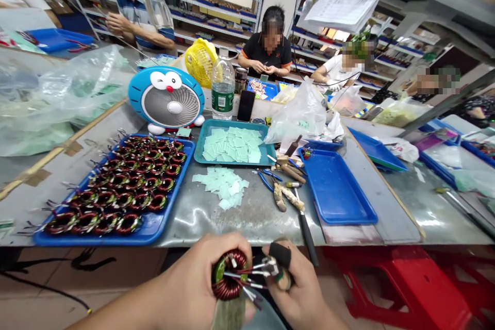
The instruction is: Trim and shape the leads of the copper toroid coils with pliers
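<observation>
Near the table's front edge, my left hand (pixel 209 273) is closed round a toroidal coil (pixel 231 274) wound with dark red copper wire. Several wire leads with white sleeves stick out of the coil to the right. A flat grey-green strip (pixel 228 313) shows just below it. Beside the lead ends, my right hand (pixel 296 286) is closed, with a black cover on one finger. Within its grip is a small tool with a rounded tan end (pixel 284 280); its kind is hard to make out.
Rows of similar coils fill a blue tray (pixel 154 234) at left. Green paper pieces (pixel 222 185) lie beside and in a teal tray (pixel 199 149). Pliers (pixel 279 196), a black-handled tool (pixel 307 234) and a blue tray (pixel 340 185) are at right. Behind stand a fan (pixel 174 108) and bottle (pixel 223 95); co-workers sit beyond.
</observation>
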Motion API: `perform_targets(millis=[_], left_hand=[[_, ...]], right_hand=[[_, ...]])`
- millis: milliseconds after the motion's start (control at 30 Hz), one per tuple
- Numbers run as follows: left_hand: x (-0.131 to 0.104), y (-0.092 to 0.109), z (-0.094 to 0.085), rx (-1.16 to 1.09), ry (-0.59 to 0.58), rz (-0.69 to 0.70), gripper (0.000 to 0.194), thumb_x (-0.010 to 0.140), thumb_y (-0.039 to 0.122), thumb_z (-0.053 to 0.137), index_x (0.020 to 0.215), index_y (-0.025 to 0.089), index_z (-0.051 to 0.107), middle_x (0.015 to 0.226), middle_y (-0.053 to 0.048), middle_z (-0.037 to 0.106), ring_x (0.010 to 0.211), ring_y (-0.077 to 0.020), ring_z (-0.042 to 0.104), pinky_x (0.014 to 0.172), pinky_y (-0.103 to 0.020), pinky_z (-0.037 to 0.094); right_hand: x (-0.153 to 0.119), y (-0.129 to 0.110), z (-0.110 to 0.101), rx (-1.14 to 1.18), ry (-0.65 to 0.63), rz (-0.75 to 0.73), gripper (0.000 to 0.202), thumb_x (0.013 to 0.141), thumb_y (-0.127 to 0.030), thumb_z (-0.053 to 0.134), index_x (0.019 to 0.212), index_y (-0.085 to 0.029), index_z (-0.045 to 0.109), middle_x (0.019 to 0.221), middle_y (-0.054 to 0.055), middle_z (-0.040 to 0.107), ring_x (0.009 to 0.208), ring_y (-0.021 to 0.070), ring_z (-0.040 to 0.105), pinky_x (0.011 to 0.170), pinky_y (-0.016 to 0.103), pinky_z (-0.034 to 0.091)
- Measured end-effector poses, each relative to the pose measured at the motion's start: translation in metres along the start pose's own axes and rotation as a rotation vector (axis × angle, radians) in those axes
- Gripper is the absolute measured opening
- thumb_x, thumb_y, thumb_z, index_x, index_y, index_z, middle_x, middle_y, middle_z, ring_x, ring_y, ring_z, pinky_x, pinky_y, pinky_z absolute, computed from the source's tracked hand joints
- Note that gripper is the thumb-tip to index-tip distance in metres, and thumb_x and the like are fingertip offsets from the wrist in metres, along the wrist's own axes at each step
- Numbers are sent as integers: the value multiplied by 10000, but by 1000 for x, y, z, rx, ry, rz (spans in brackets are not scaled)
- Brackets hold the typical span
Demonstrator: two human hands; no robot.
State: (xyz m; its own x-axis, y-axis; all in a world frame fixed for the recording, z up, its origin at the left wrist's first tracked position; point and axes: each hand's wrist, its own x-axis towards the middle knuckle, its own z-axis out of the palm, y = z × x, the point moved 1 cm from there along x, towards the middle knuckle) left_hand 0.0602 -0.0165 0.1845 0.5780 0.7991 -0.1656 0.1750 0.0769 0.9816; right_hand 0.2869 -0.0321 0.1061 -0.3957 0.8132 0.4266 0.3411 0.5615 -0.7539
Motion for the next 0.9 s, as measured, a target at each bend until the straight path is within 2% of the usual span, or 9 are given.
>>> perform_targets(millis=[200,300,367,467,600,733,900], left_hand=[[-2,-7,2,-49,-40,50,313,656,179,801,800,191,523,685,78,510,605,-81,390,551,-197,358],[-2,-15,-5,-61,-36,-57,307,674,180,760,831,201,497,701,82,503,614,-86,388,549,-202,356],[-2,-19,-13,-17,-16,-141,293,702,222,748,857,203,500,714,81,501,633,-94,395,564,-211,360],[-1,-21,-21,118,14,-238,276,722,291,751,879,205,542,715,78,519,653,-109,414,579,-226,366],[2,-17,-19,271,-26,-294,290,675,337,780,842,212,578,700,69,554,642,-125,434,548,-237,351],[4,-8,-16,316,-56,-265,322,669,376,789,855,222,575,743,58,589,658,-137,474,547,-238,358],[0,-5,-22,296,-59,-214,392,664,400,816,892,233,545,752,70,587,658,-131,470,577,-234,380]], right_hand=[[-11,-3,25,132,64,64,287,909,-208,549,1188,-254,597,925,20,623,801,161,601,718,269,483],[-18,5,33,149,27,154,266,937,-213,541,1191,-269,596,966,16,627,845,163,618,757,270,499],[-19,14,26,65,4,197,315,960,-195,547,1263,-276,585,1048,32,630,936,178,632,823,283,512],[-13,22,-2,-158,2,167,411,984,-178,562,1384,-270,537,1165,74,606,1040,206,621,883,307,517],[13,14,-27,-370,-207,31,489,972,-132,545,1441,-260,497,1209,112,571,1059,253,573,889,392,507],[36,4,-24,-467,-325,-98,442,923,-86,542,1344,-220,535,1195,117,566,1001,264,537,830,418,482],[43,4,-17,-487,-310,-163,240,895,-65,527,1098,-187,568,1035,84,575,865,222,501,720,352,427]])
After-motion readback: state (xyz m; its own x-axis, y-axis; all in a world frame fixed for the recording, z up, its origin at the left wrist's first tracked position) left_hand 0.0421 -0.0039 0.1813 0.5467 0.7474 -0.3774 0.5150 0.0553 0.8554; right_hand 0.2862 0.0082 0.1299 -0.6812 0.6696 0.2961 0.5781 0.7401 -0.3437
